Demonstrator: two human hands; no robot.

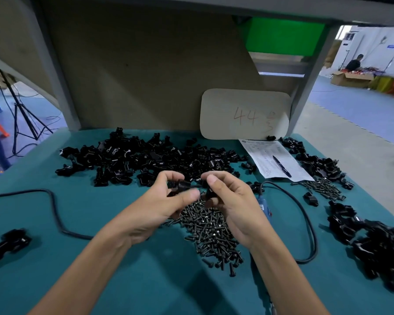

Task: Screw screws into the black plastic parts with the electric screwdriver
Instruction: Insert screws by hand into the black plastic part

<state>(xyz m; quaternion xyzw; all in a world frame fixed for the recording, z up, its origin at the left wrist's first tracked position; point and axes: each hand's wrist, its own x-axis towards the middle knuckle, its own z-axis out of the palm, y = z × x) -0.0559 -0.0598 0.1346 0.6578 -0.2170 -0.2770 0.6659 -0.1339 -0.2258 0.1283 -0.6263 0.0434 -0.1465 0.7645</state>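
Left hand: thumb and curled fingers pinch a black plastic part. The part's long axis runs roughly side to side, with its free end towards the right fingertips. It is matte black and blocky; motion blur hides finer detail.

Right hand: fingers curled around a second black piece, thumb on top. The piece is mostly covered, so its shape and heading cannot be told. The two sets of fingertips are near each other but apart.

Directly below the fingers is a loose pile of dark screws on the teal table.

The electric screwdriver has a blue body and lies on the table just beside the right hand's outer edge, held by neither hand. Its long axis runs away from the person, its cable leaves the far end, and its near end is hidden by the wrist.

Beyond the fingertips: a large heap of black parts
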